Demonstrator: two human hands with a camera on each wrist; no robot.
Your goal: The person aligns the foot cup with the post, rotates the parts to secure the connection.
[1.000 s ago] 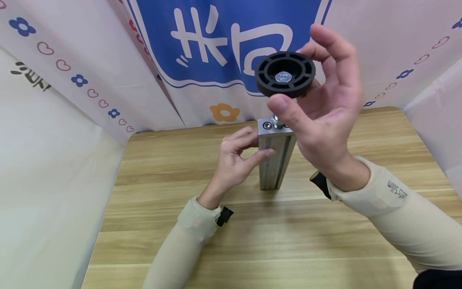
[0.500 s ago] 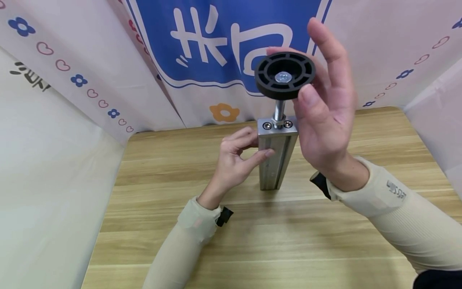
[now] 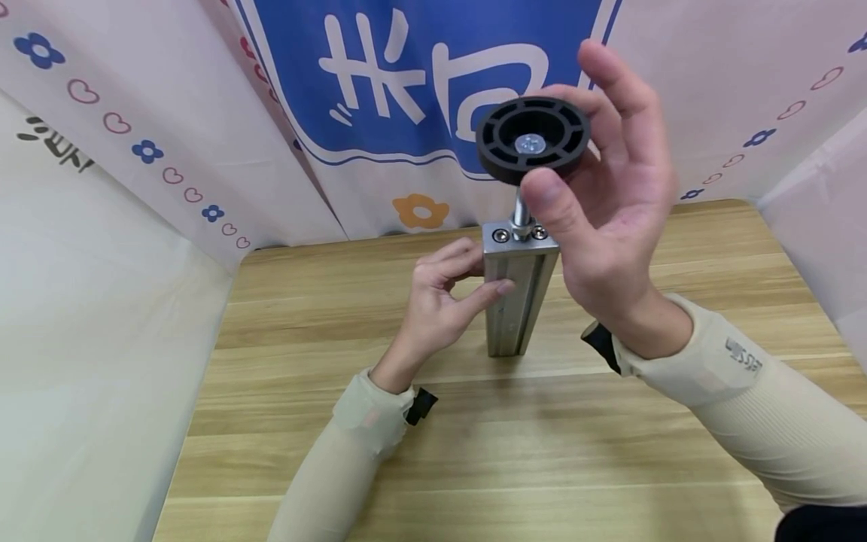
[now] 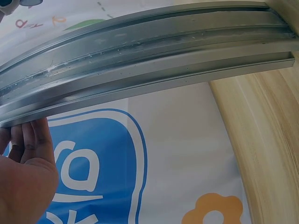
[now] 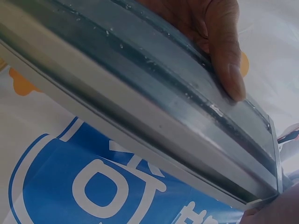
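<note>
An aluminium profile (image 3: 512, 316) stands upright on the table, its grooved side filling much of the left wrist view. My left hand (image 3: 436, 301) grips it near the top, with the thumb on the front face. A metal end plate (image 3: 504, 247) with screws caps the profile. From its middle rises a threaded stem (image 3: 521, 207) carrying a black round levelling foot (image 3: 491, 150) with a bolt head in its centre. My right hand (image 3: 612, 211) pinches the foot's rim, thumb in front and fingers bent behind. In the right wrist view, the left thumb (image 5: 229, 60) presses the profile.
The wood-grain table (image 3: 305, 316) extends around the profile. Close behind hangs a white cloth (image 3: 711, 75) with a blue printed panel (image 3: 298, 98) and an orange flower (image 3: 421, 211). A pale side wall (image 3: 101, 301) borders the table at left.
My right thumb slid along the foot's rim to the right, then came back left; the fingers shifted with it. My left hand and the profile stayed put.
</note>
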